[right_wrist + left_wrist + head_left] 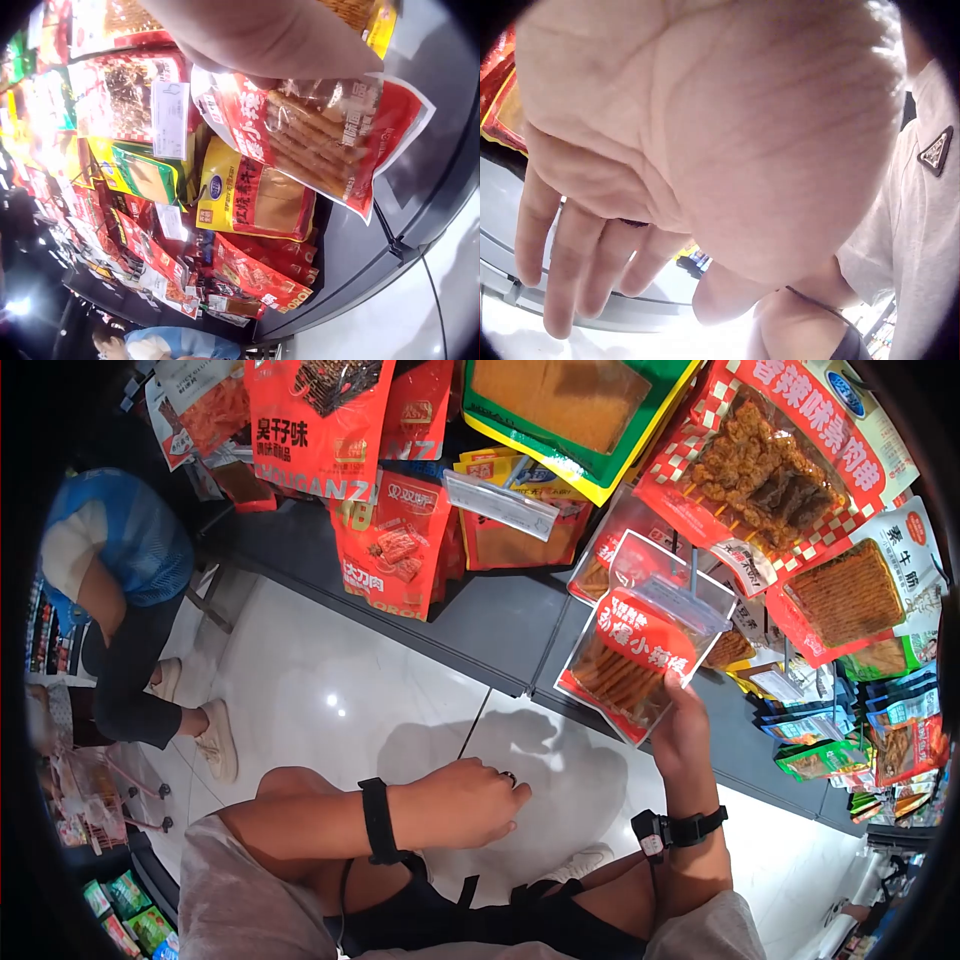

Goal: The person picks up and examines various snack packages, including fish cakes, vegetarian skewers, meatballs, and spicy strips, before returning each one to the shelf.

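Note:
The right hand pinches the lower right edge of a red and clear snack packet, which hangs in front of the rack below a price tag holder. In the right wrist view the same packet shows brown strips inside, with part of the right hand over its top. The left hand is held over the floor in front of the body, touching no packet. Its fingers hang loosely bent in the left wrist view, where the palm fills much of the frame.
Hanging snack packets line the rack on both sides of the held one. A dark grey shelf base runs below them. Another person in a blue top sits at the left, near a pink-framed cart.

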`<action>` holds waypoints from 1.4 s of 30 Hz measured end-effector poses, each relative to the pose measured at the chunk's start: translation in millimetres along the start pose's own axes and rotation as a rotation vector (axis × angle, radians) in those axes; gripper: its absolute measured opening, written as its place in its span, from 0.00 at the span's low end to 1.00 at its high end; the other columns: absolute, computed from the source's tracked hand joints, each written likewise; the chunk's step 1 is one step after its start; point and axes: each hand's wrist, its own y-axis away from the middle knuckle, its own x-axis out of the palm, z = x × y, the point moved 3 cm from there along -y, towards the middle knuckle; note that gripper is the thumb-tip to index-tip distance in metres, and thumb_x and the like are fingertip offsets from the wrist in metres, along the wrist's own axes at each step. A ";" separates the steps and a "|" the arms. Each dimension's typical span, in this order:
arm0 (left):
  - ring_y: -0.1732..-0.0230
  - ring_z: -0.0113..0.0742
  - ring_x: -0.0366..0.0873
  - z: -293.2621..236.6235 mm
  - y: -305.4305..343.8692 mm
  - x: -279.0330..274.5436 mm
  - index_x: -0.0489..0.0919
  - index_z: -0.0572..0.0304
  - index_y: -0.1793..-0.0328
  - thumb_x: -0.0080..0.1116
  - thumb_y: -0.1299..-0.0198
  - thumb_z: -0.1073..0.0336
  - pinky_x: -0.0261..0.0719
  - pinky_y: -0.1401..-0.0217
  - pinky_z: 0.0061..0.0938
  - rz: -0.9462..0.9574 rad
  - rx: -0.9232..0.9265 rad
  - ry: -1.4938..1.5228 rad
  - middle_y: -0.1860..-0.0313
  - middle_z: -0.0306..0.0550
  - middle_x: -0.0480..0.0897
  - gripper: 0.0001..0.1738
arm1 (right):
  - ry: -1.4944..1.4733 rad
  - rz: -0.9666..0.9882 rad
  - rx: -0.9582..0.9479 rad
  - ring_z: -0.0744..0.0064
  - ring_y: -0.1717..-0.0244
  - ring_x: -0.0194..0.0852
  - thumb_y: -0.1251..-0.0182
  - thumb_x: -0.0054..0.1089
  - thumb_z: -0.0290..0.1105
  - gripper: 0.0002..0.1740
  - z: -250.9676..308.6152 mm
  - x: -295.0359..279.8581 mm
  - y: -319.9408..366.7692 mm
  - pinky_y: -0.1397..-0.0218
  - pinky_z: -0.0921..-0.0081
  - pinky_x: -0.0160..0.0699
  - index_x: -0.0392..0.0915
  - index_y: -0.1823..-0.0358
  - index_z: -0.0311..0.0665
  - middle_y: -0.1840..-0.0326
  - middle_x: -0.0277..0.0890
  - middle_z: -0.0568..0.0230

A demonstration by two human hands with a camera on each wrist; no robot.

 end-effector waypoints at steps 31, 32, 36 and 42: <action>0.59 0.55 0.84 7.3 2.1 -8.9 0.74 0.65 0.44 0.64 0.35 0.58 0.81 0.52 0.44 0.116 -0.082 -0.022 0.59 0.55 0.83 0.22 | 0.300 -0.623 -0.502 0.71 0.40 0.69 0.34 0.71 0.30 0.29 65.5 -140.6 -65.7 0.31 0.69 0.64 0.72 0.33 0.41 0.41 0.75 0.69; 0.59 0.55 0.84 7.2 2.7 -9.3 0.74 0.65 0.44 0.64 0.35 0.58 0.81 0.52 0.44 0.118 -0.082 -0.020 0.59 0.55 0.83 0.22 | 0.300 -0.624 -0.499 0.71 0.40 0.69 0.34 0.71 0.30 0.29 64.1 -149.3 -66.0 0.31 0.69 0.64 0.72 0.33 0.41 0.41 0.75 0.69; 0.59 0.54 0.84 11.8 5.2 -5.0 0.73 0.65 0.44 0.64 0.36 0.58 0.81 0.52 0.43 0.075 -0.059 -0.025 0.58 0.55 0.83 0.22 | 0.276 -0.501 -0.401 0.70 0.33 0.70 0.28 0.65 0.38 0.29 61.0 -155.8 -62.9 0.29 0.50 0.55 0.67 0.27 0.49 0.32 0.74 0.70; 0.59 0.52 0.84 3.4 2.8 -10.2 0.74 0.67 0.45 0.64 0.36 0.59 0.81 0.51 0.42 0.064 -0.054 -0.052 0.60 0.54 0.83 0.21 | 0.005 -0.500 -0.502 0.65 0.35 0.72 0.23 0.55 0.30 0.19 75.1 -120.9 -36.2 0.31 0.69 0.69 0.72 0.34 0.33 0.35 0.76 0.61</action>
